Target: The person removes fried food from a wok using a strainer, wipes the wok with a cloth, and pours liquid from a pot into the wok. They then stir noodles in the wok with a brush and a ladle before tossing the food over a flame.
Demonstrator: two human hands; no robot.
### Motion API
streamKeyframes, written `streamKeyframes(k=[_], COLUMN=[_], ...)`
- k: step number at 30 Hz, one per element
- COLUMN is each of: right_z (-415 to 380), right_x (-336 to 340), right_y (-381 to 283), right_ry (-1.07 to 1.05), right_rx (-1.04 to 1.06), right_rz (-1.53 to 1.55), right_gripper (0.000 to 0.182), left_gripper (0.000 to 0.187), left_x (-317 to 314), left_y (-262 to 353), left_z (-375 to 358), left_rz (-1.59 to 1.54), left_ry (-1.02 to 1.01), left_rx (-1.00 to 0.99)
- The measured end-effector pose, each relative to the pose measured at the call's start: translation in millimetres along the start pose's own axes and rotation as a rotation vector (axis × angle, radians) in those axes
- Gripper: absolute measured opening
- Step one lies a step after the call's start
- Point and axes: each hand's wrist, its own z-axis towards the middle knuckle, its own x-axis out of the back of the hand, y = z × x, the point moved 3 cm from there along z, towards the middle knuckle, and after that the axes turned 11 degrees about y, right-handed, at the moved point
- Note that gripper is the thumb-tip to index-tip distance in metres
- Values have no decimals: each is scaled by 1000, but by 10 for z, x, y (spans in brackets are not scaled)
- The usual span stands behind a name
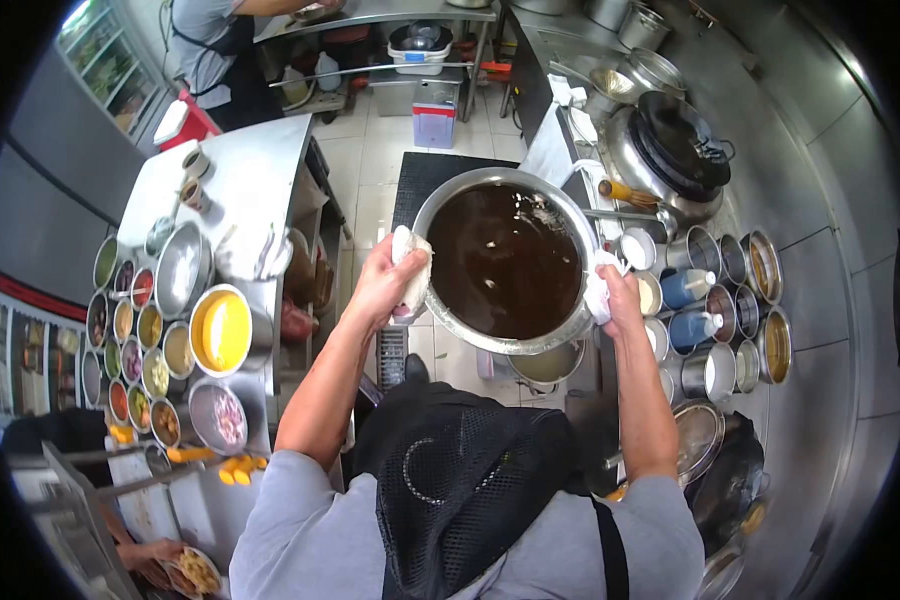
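Both our hands are clamped on the rim of the big steel pot [505,262], each through a folded white cloth. Starting at the left of the view, the steel prep counter [255,175] carries rows of small ingredient tins [130,345], a lidded pan [182,270] and a bowl of yellow liquid [220,328]; none of it touches what we carry. Our left hand [385,285] grips the pot's left edge with the left cloth [410,268] bunched between palm and metal. The pot sits in the middle of the view, held up in the aisle between the two counters, above the tiled floor and the dark mat [430,180], and it is filled close to the brim with dark brown liquid [505,255] with a few pale bits floating on it. Our right hand [618,300] closes on the opposite edge over the right cloth [598,290]. Further right, the cooking line holds a dark wok [680,140] and a cluster of seasoning pots [730,300], just beside our right wrist. Another person in an apron [220,50] works at the far end.

We judge this to be the carrying step: a full, probably hot pot in transit. The next move calls for keeping the rim level, both grips even, and steering clear of the seasoning pots so nothing slops over.
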Motion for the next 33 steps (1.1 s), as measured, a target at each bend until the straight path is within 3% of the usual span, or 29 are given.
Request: streamKeyframes(k=[17, 25, 33], right_z=[2244, 3600, 4980], right_x=[-1389, -1887, -2293], right_y=[-34, -355, -731], right_ry=[153, 100, 267], right_rx=[3, -10, -2], right_rz=[-5, 10, 12], right_gripper=[10, 13, 18], left_gripper=[20, 24, 25], left_x=[113, -190, -708], left_y=[580, 873, 1311], left_z=[2725, 4268, 6031], left_rz=[98, 83, 72], left_ry=[-31, -76, -199], left_rx=[-28, 25, 17])
